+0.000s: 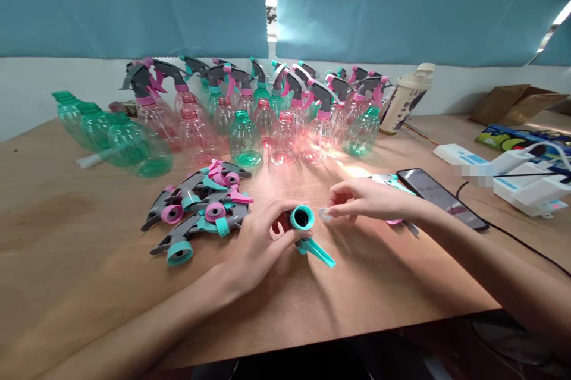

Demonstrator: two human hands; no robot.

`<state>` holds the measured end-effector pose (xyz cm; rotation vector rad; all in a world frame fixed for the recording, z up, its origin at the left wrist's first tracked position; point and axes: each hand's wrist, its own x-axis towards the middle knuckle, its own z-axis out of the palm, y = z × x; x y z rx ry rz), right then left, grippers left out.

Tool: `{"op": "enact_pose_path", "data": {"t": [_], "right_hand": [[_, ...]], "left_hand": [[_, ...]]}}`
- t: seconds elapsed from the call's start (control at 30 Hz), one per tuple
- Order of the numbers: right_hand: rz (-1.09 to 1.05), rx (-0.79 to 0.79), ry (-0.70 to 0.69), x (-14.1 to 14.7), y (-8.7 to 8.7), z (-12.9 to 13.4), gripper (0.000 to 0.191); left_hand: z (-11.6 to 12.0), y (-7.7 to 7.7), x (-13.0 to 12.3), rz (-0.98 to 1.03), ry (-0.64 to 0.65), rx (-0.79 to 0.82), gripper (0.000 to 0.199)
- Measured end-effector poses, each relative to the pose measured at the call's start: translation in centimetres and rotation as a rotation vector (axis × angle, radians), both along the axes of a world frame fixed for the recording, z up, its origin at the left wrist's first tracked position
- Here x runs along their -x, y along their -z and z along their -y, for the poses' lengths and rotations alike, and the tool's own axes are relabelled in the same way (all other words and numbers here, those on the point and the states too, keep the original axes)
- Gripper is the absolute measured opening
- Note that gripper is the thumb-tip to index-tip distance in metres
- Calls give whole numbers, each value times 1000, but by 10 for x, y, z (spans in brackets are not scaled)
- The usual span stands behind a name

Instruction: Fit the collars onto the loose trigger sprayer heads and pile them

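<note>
My left hand [263,231] is closed around a grey and teal spray trigger head [302,217], its round collar opening turned up toward me and its teal lever [319,253] pointing down to the right. Just right of it, my right hand [352,198] pinches a small whitish translucent disc [324,214] between thumb and fingertips. The disc is apart from the collar. Left of my left hand lies a pile of grey, pink and teal trigger heads [203,207]. A few more pieces, partly hidden by my right hand and forearm, lie near the phone.
Behind my hands stand several green and pink clear bottles [246,142], many with trigger heads on. Green bottles [134,142] lean at the left. At right are a phone [439,195], white power strips [526,181] with cables, a shaker cup [408,97] and a cardboard box [508,105].
</note>
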<state>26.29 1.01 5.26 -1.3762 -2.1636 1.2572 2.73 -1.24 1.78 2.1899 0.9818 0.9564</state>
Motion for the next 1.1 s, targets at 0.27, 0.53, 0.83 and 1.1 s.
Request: {"op": "enact_pose_path", "data": {"t": [0.27,0.53,0.83,1.1], "right_hand": [[-6,70,-24,15,16,-4,25],[-237,106,11,17,30,-8,21],[-589,228,349,23,14,3,24],[-679,236,265,37,15,17,15]], "left_hand": [[-1,9,0,206,-13,398,23],[7,15,-7,270,3,639,29],[8,10,-8,307,34,542,25],[7,12,-4,178,20,261,23]]}}
